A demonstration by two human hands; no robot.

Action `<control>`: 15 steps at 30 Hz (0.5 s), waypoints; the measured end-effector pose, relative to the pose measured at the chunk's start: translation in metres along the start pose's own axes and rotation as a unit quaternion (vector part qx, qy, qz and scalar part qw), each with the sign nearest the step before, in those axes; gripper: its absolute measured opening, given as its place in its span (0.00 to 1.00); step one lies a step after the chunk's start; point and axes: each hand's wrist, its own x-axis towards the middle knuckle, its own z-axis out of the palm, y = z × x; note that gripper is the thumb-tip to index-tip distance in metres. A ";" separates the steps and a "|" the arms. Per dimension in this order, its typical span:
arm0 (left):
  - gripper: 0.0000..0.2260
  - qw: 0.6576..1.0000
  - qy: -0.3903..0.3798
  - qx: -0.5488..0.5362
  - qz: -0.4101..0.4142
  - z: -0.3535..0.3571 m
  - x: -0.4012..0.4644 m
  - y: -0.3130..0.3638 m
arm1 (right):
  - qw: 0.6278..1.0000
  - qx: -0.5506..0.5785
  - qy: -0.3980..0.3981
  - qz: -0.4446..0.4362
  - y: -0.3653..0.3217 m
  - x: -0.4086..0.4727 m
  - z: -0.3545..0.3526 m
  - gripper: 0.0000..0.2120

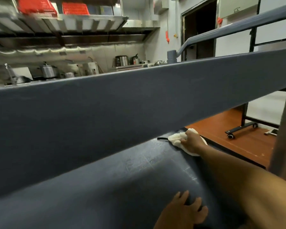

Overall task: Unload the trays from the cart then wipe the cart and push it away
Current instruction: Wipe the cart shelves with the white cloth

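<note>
Both hands are busy wiping: the right hand [191,141] bunches a cloth [177,138] on the cart [106,179] shelf's far corner, the left hand [186,210] rests flat-fingered nearby, so sweeping back comes next.

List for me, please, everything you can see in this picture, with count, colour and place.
cart: one, grey-blue, fills the foreground, lower shelf bare.
cloth: one, white, far end of the lower shelf.
crates: two, red, top rack, upper left.
pots and kettles: several, steel, back counter.
wheeled stand: one, black, floor at right.
doorway: one, dark, back wall.
right hand: grips the cloth.
left hand: rests on the shelf's near edge.
</note>
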 end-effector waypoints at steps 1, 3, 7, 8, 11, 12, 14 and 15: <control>0.27 1.000 -0.013 -0.021 -0.014 0.000 -0.003 0.001 | 1.000 -0.015 -0.008 -0.015 -0.013 0.000 0.005 0.13; 0.28 0.990 -0.008 -0.134 -0.049 0.000 -0.011 0.004 | 0.999 -0.004 -0.022 -0.038 -0.032 -0.002 0.020 0.13; 0.18 0.866 0.326 -0.360 -0.118 0.010 -0.043 0.018 | 0.996 0.021 -0.042 -0.076 -0.045 -0.010 0.034 0.15; 0.13 0.844 0.385 -0.348 -0.138 0.014 -0.050 0.014 | 0.996 0.022 -0.055 -0.072 -0.046 -0.013 0.032 0.16; 0.18 0.816 0.388 -0.312 -0.295 0.018 -0.064 -0.018 | 0.996 0.007 -0.023 -0.087 -0.037 -0.014 0.030 0.24; 0.23 0.807 0.366 -0.294 -0.358 0.019 -0.068 -0.032 | 0.996 0.008 -0.025 -0.089 -0.034 -0.012 0.031 0.23; 0.31 0.807 0.293 -0.246 -0.449 0.029 -0.081 -0.058 | 0.995 -0.004 -0.021 -0.097 -0.032 -0.012 0.034 0.15; 0.34 0.811 0.248 -0.228 -0.479 0.034 -0.086 -0.067 | 0.995 -0.007 -0.018 -0.100 -0.032 -0.012 0.036 0.12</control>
